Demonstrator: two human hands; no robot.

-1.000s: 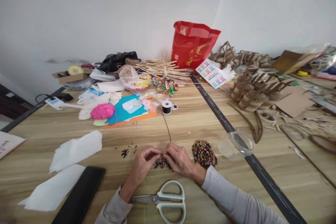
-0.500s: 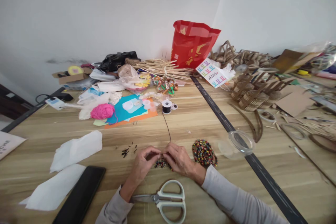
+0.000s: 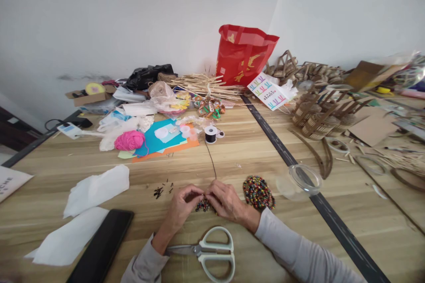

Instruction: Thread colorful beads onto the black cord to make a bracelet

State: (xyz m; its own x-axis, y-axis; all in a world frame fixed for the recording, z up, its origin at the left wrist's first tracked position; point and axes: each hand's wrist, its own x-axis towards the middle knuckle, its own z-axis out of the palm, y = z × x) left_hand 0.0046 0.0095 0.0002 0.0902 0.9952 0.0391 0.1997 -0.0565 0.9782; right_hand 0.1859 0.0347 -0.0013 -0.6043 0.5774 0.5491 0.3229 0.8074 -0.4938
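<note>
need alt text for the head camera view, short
Left hand and right hand meet fingertip to fingertip over a small beaded piece on a cluttered wooden table, black cord running to a spool. Scissors lie nearer the person.

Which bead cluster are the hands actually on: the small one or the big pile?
The small bead cluster, pinched between left hand and right hand. The big bead pile lies untouched to the right.

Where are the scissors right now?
The scissors lie flat on the wooden table at the bottom centre of the head view, just nearer the person than both hands, between the two grey sleeves.
</note>
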